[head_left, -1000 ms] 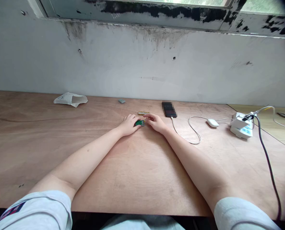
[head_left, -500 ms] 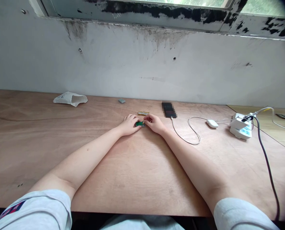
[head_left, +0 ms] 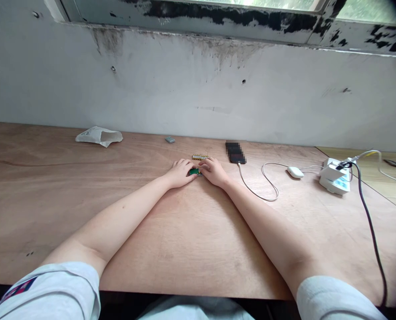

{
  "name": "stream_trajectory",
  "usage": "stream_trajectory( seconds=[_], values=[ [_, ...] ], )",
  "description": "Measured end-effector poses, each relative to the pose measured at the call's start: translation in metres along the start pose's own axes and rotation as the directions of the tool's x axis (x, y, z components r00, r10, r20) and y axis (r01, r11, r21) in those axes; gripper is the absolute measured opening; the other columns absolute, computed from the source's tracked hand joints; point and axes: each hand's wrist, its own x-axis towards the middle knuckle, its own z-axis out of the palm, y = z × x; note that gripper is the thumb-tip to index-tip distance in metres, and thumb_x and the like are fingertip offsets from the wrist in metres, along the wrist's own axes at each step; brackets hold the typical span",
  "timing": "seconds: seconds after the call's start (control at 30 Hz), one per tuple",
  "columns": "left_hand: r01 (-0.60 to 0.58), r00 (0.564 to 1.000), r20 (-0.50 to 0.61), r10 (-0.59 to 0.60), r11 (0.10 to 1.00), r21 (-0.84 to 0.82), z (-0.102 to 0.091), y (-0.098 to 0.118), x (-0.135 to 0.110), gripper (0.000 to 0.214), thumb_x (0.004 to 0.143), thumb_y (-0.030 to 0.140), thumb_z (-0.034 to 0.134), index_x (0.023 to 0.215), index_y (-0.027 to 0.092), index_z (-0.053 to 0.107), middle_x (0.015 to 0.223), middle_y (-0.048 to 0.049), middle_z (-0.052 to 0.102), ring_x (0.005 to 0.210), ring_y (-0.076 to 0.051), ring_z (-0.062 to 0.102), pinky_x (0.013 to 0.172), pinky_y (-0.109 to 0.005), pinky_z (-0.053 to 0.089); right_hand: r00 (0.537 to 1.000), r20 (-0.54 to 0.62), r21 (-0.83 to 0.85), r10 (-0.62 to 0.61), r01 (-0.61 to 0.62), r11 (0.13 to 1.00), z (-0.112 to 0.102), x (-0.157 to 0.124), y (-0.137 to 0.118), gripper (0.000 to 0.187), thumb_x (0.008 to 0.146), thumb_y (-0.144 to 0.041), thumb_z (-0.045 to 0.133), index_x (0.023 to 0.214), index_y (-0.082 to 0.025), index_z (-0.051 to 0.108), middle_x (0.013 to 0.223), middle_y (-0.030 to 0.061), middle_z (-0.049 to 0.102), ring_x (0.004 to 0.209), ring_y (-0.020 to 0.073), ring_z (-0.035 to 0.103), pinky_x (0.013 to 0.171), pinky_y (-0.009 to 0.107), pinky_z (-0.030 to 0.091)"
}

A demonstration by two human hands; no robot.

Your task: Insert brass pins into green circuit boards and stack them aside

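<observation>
While the left hand (head_left: 181, 173) and the right hand (head_left: 213, 172) came together near the middle of the plywood table (head_left: 184, 249), a small green circuit board (head_left: 194, 171) lay between them, with a bit of metal showing at its right end. Both hands were low and close to the wood, and neither was spread wide. The left fingers (head_left: 186, 166) were loosely together and reached toward the board's left end. The right fingers (head_left: 203, 163) curled over toward its right end. At this size, I could not tell whether either hand was pinching the board or only touching it.

Nothing showed the board joined to anything else. Just beyond it, a short row of small brass-coloured cylinders (head_left: 199, 157) lay apart from both hands. A pixelated phone (head_left: 235, 153) lay to the right of that row, with a white cable (head_left: 261, 194) running from it. A small white oval device (head_left: 295, 172) and a white power strip (head_left: 334, 179) sat farther right. A small grey piece (head_left: 170, 139) and a crumpled white paper bag (head_left: 98, 136) lay well off to the left.
</observation>
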Motion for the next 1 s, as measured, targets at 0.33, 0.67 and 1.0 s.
stream_trajectory(
  seconds=[0.33,0.67,1.0],
  values=[
    [-0.008,1.000,0.005,0.008,0.999,0.046,0.000,0.002,0.000,0.033,0.095,0.048,0.056,0.118,0.025,0.063,0.126,-0.0085,0.061,0.119,-0.030,0.053,0.101,-0.047,0.042,0.994,0.106,-0.124,-0.010,0.023,0.992,-0.003,0.002,-0.005,0.022,0.094,-0.023,0.055,0.105,-0.025,0.074,0.123,0.0093,0.063,0.124,0.0268,0.051,0.107,0.047,0.040],
    [-0.003,1.000,0.006,0.003,0.999,0.043,0.002,-0.001,0.001,0.036,0.095,0.052,0.055,0.119,0.026,0.063,0.130,-0.0093,0.059,0.122,-0.032,0.052,0.102,-0.049,0.041,0.985,0.173,-0.141,0.011,0.014,0.990,-0.003,0.000,-0.004,0.023,0.097,-0.027,0.054,0.110,-0.025,0.073,0.125,0.0085,0.063,0.125,0.0258,0.051,0.106,0.045,0.040],
    [-0.008,1.000,-0.003,0.008,1.000,0.025,0.002,0.001,0.000,0.034,0.095,0.049,0.056,0.120,0.027,0.063,0.129,-0.0091,0.060,0.123,-0.032,0.051,0.104,-0.049,0.040,0.993,0.008,-0.309,0.119,-0.110,0.945,-0.001,-0.004,-0.014,0.036,0.101,-0.044,0.048,0.129,-0.025,0.062,0.146,0.0136,0.050,0.138,0.0334,0.038,0.113,0.056,0.030]
  ],
)
